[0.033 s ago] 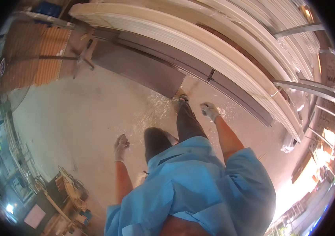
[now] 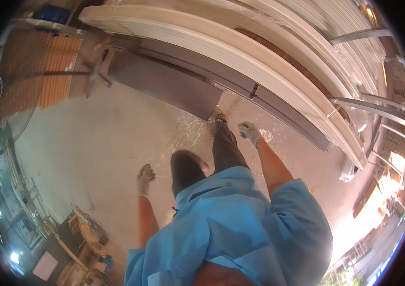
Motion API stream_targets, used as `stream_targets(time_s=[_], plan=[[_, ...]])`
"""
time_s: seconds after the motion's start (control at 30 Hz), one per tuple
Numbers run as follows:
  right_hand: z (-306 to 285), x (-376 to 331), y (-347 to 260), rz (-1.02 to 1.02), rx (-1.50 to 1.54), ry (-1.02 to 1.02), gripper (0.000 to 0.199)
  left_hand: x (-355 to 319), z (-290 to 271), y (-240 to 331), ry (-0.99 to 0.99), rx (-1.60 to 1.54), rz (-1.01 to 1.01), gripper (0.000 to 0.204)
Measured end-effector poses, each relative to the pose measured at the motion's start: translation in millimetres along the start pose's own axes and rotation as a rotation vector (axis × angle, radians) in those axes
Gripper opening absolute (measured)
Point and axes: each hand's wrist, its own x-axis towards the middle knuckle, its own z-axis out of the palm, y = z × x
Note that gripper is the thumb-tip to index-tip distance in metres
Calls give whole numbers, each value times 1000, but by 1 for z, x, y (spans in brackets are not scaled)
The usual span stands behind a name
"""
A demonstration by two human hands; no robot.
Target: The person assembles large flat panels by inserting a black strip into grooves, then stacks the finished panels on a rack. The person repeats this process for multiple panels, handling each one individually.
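Note:
My left hand point(image 2: 145, 178), in a thin pale glove, hangs over the floor left of my legs. Its fingers are curled in, and nothing shows in them. On the other side my right hand point(image 2: 250, 132), gloved too, is held out ahead with its fingers curled closed; no object is visible in it. It is nearest to a long dark grey panel point(image 2: 278, 112) lying by the rack, but stays apart from it. My legs point(image 2: 223, 143) are in mid-stride in dark trousers, one foot ahead close to a wide flat dark panel point(image 2: 164, 83).
Long pale profiles point(image 2: 202, 33) lie stacked on metal rack arms point(image 2: 374, 108) along the front and right. A stand with a dark bar point(image 2: 71, 73) is before orange-brown corrugated sheets point(image 2: 59, 71) at far left. Wooden pieces point(image 2: 85, 229) sit lower left. Clear plastic wrap point(image 2: 348, 170) hangs at right.
The view has shifted very slightly, and both hands appear a little farther left. Their curled shape is the same.

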Motion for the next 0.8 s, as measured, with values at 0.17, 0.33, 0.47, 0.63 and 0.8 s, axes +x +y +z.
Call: stream_targets(time_s=[0.17, 0.33, 0.47, 0.63, 0.8], plan=[[81, 38, -62, 24, 1, 13, 28, 111, -62, 75, -8, 276, -165, 47], [131, 90, -36, 78, 30, 248, 27, 308, -125, 151, 90, 441, -106, 42], [163, 138, 15, 292, 336, 426, 36, 516, -156, 193, 201, 713, 110, 43], [187, 187, 78, 502, 266, 581, 46, 749, -169, 274, 170, 907, 441, 59], [184, 238, 104, 523, 174, 811, 71, 845, -145, 339, 310, 1192, 469, 91]])
